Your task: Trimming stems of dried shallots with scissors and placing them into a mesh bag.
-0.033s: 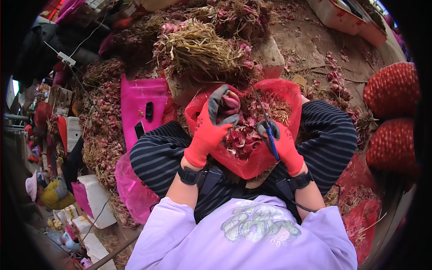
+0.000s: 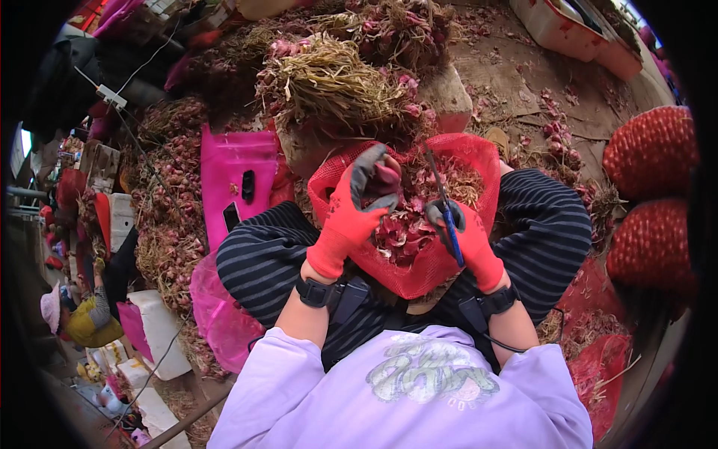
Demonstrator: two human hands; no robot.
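Observation:
My left hand (image 2: 345,223), in a red glove with grey palm and fingers, curls around a few purple-red shallots (image 2: 387,179). It hangs over the left side of an open red mesh bag (image 2: 415,283) between my legs. Loose shallot skins (image 2: 402,233) and dry bits lie inside the bag. In my right hand (image 2: 475,245), gloved alike, is a pair of scissors (image 2: 451,223) with blue handles. The blades point up and away over the bag, apart from the shallots in my left hand. My right fingertips are partly hidden.
A big bundle of shallots with dry stalks (image 2: 333,82) rests just beyond the bag. On the left, a pink plastic sheet (image 2: 224,165) carries a phone (image 2: 231,216), beside heaped shallots (image 2: 161,217). Two full red mesh sacks (image 2: 651,152) stand right. Another person (image 2: 86,318) is at far left.
My left hand has turned slightly, and the shallots in it look a little blurred. The scissors and my right hand have hardly moved.

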